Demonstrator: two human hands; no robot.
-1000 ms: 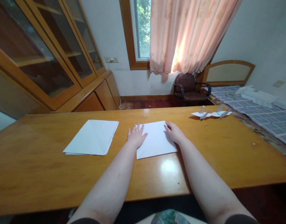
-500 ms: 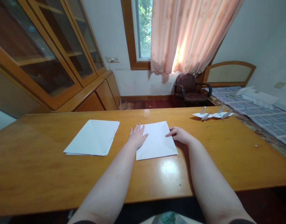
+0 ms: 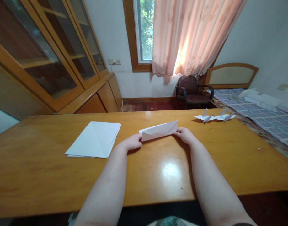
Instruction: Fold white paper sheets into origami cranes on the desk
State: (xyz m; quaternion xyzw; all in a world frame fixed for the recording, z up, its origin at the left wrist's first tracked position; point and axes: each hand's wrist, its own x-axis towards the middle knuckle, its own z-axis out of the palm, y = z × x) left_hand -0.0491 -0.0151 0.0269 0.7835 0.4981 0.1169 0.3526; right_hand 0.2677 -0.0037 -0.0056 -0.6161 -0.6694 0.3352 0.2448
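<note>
Pinching the folded sheet of white paper [image 3: 159, 131] by its two narrow ends, I hold it as a long strip, tilted with its right end higher; my left hand [image 3: 133, 142] grips one end and my right hand [image 3: 185, 135] the other; the fingers [image 3: 178, 132] of each hand lie pressed together; the sheet sits between my hands over the wooden desk [image 3: 40, 175], though I cannot tell whether its lower edge touches; a stack of creased white paper [image 3: 93, 139] lies just beyond my left hand; white paper cranes [image 3: 214, 117] lie well to my right near the desk's far edge; a dark leather chair [image 3: 193, 89] stands beyond the desk.
</note>
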